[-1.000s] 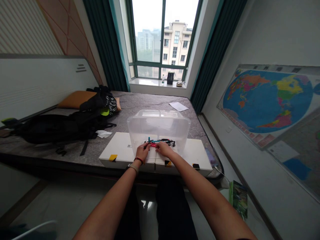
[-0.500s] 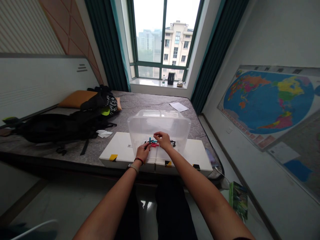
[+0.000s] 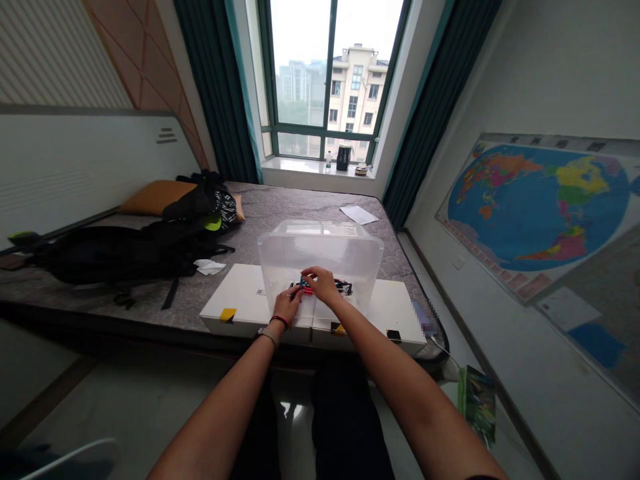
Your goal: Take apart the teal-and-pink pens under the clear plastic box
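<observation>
A clear plastic bin (image 3: 320, 250) lies on its side on white boxes (image 3: 233, 290), its open side toward me. Several small pens or sticks, black, red and teal, lie inside (image 3: 345, 287). My left hand (image 3: 287, 303) is closed on a teal pen-like item (image 3: 302, 283) that stands upright at the bin's mouth. The fingers of my right hand (image 3: 321, 283) are pinched at the top of that same item, just right of and above my left hand. Its exact shape is too small to tell.
The boxes rest on a grey bed (image 3: 295, 200). A black backpack (image 3: 115, 253) and white tissue (image 3: 209, 267) lie left, a paper sheet (image 3: 359, 215) behind. A blurred-out item (image 3: 424, 317) with a cable is at the right edge.
My right hand has moved a little left and down, and its fingers now meet the top of the teal item. My left hand has barely moved.
</observation>
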Tool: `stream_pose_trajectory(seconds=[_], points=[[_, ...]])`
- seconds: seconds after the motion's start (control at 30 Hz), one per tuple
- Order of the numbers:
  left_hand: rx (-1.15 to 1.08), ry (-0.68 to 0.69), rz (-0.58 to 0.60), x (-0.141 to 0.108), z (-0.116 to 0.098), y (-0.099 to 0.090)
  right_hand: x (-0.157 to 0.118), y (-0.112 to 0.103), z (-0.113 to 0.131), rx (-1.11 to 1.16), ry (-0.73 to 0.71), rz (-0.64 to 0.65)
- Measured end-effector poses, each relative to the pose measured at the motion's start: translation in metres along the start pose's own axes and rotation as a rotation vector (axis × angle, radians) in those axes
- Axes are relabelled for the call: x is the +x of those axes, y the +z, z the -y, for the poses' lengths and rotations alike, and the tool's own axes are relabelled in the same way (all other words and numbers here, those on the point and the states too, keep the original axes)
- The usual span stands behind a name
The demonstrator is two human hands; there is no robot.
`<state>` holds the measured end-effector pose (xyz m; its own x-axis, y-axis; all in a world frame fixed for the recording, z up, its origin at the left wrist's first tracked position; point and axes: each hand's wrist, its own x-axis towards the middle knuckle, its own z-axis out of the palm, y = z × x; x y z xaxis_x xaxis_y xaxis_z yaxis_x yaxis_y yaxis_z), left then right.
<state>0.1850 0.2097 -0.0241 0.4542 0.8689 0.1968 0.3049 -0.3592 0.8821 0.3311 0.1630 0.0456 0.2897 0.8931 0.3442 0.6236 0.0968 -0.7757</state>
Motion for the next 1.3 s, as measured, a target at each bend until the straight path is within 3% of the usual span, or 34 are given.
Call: stream_pose_trajectory(seconds=[0.17, 0.3, 0.37, 0.47, 0.57, 0.77, 0.93, 1.1, 1.3], points=[[-0.001, -0.003, -0.008, 0.000, -0.001, 0.000, -0.003, -0.001, 0.000, 0.031, 0.023, -0.020], [0.015, 0.011, -0.007, 0.001, 0.003, 0.001, -0.016, 0.003, 0.006, -0.039, -0.060, -0.068], [0.034, 0.025, -0.010, 0.003, 0.007, 0.002, -0.024, 0.007, 0.010, -0.076, -0.100, 0.004], [0.024, 0.052, -0.014, 0.005, 0.014, 0.003, -0.034, 0.013, 0.015, -0.092, -0.143, 0.210], [0.013, 0.067, -0.015, 0.006, 0.017, 0.004, -0.037, 0.018, 0.018, -0.096, -0.140, 0.261], [0.134, 0.027, -0.018, 0.007, 0.017, 0.004, -0.039, 0.020, 0.017, -0.091, -0.150, 0.205], [0.127, -0.005, -0.027, 0.005, 0.014, 0.004, -0.044, 0.020, 0.013, -0.050, -0.149, 0.084], [0.043, 0.011, 0.005, 0.002, 0.005, 0.001, -0.039, 0.018, 0.011, 0.100, -0.036, -0.081], [-0.027, -0.011, -0.007, 0.000, -0.001, 0.002, -0.036, -0.007, -0.012, 0.197, 0.105, -0.239]])
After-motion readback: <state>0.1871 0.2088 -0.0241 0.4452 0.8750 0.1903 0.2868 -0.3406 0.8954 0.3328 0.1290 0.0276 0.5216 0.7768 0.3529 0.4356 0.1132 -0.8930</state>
